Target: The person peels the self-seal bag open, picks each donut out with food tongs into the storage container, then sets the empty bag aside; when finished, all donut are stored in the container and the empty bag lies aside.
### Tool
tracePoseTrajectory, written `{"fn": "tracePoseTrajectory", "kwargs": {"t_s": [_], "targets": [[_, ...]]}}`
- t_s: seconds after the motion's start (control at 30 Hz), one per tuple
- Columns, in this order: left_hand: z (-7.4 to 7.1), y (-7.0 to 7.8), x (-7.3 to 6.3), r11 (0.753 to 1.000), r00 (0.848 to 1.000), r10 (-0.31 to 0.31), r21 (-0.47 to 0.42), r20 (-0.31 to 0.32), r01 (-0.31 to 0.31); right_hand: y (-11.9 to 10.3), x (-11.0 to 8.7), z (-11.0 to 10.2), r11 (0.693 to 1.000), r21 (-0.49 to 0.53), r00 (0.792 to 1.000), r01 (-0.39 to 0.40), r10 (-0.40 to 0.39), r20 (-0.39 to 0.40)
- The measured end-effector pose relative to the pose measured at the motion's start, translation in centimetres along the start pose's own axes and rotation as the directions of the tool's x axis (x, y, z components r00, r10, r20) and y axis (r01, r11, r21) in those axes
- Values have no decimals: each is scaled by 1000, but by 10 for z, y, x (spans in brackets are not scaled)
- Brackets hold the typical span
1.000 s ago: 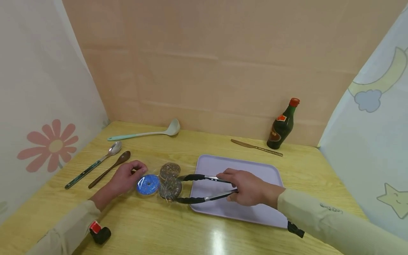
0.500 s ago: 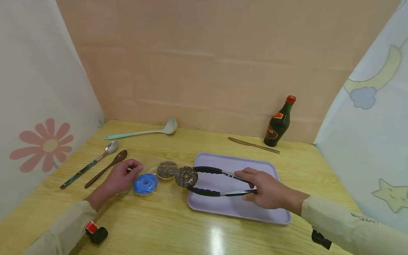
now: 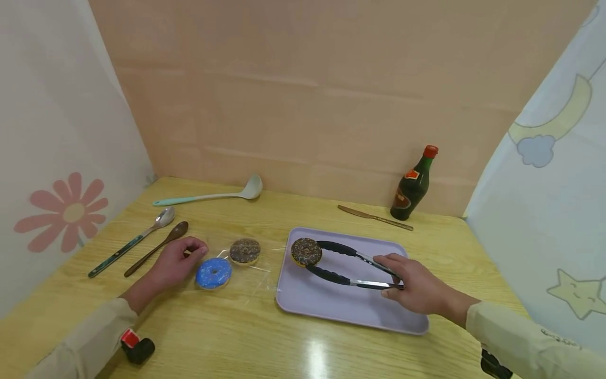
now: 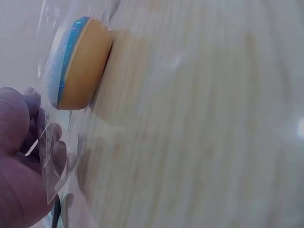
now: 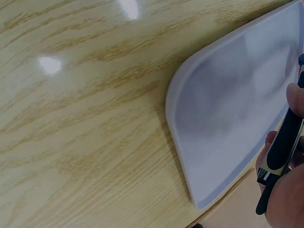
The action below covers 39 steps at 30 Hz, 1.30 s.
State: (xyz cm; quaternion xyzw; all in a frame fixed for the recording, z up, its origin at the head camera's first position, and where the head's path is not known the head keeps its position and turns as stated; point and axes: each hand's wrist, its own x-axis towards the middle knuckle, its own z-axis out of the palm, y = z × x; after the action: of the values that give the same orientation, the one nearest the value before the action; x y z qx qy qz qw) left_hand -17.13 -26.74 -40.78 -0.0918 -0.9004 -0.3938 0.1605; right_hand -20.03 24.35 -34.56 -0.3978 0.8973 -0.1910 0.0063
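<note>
Chocolate doughnut (image 3: 306, 252), over the left end of the lilac tray (image 3: 303, 301), contact unclear; left of that tray lies a clear wrapper (image 3: 258, 282), one edge pinched by the left hand (image 3: 172, 265). The tongs (image 3: 331, 277), gripped in the right hand (image 3: 413, 285), point their long axis leftward from its fingers to the doughnut at their tips, making the right hand nearer

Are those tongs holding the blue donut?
No, the tongs hold a dark brown donut, while the blue donut lies beside the left hand.
</note>
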Motion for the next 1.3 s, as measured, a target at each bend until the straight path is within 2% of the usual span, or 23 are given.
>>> {"fn": "tracePoseTrajectory", "kwargs": {"t_s": [0.27, 0.4, 0.63, 0.77, 0.87, 1.03, 1.3], "targets": [[0, 2, 0, 1000, 999, -29, -10, 14, 30, 15, 1, 10, 997, -68, 999, -41, 39, -28], [0, 4, 2, 1000, 999, -29, -4, 16, 29, 18, 2, 12, 995, -59, 996, -81, 79, -32], [-1, 5, 4, 999, 1000, -27, 18, -1, 27, 7, 4, 11, 992, -27, 991, -122, 120, -52], [1, 4, 2, 999, 999, -36, 18, 11, 36, -6, 4, 15, 991, 36, 991, -132, 133, -19], [3, 1, 0, 999, 999, -37, 10, 25, 37, -16, 6, 20, 991, 73, 994, -110, 110, -4], [5, -4, 0, 1000, 1000, -21, -18, 22, 21, -30, 15, 28, 993, 103, 998, -48, 51, -27], [3, 2, 0, 998, 999, -46, -32, 23, 46, -47, 28, 37, 995, 98, 1000, 13, -12, -9]]}}
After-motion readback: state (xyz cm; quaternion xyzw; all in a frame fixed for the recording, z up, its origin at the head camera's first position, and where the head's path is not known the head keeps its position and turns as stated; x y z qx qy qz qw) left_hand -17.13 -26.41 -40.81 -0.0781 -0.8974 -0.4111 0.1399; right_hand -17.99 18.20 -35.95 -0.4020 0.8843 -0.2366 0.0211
